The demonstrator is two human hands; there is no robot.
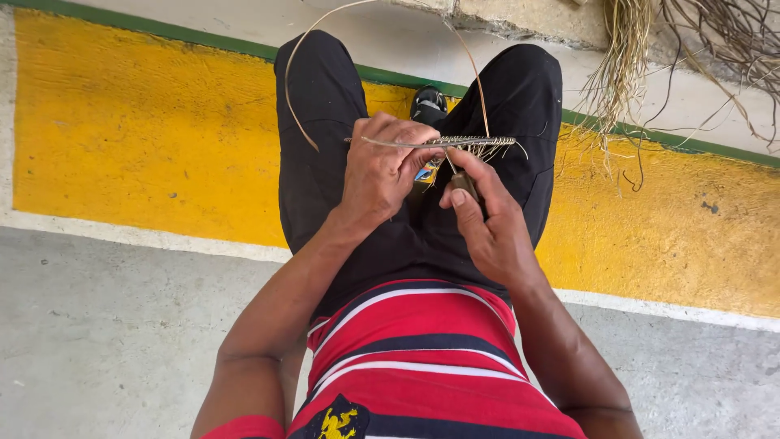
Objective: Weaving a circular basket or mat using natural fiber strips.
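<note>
Left hand (382, 175) fingers clenched on a woven fibre strip (455, 143). Right hand (487, 223) fingers pinch a small tool (465, 184) just below the strip. Loose strands (296, 73) loop beyond the left fingers.

Bright, even daylight is seen throughout; shadows are soft and faint. No glare is noted on the yellow painted band (122, 130). Focus is sharp at centre; slight wide-angle bending is seen at the edges.

Dry, matt straw-like fibre strips (455, 142) at 12 o'clock; matt black cloth trousers (325, 122); striped knit shirt (414, 358) at 6; rough painted concrete floor (122, 130), yellow, matt, at 9
</note>
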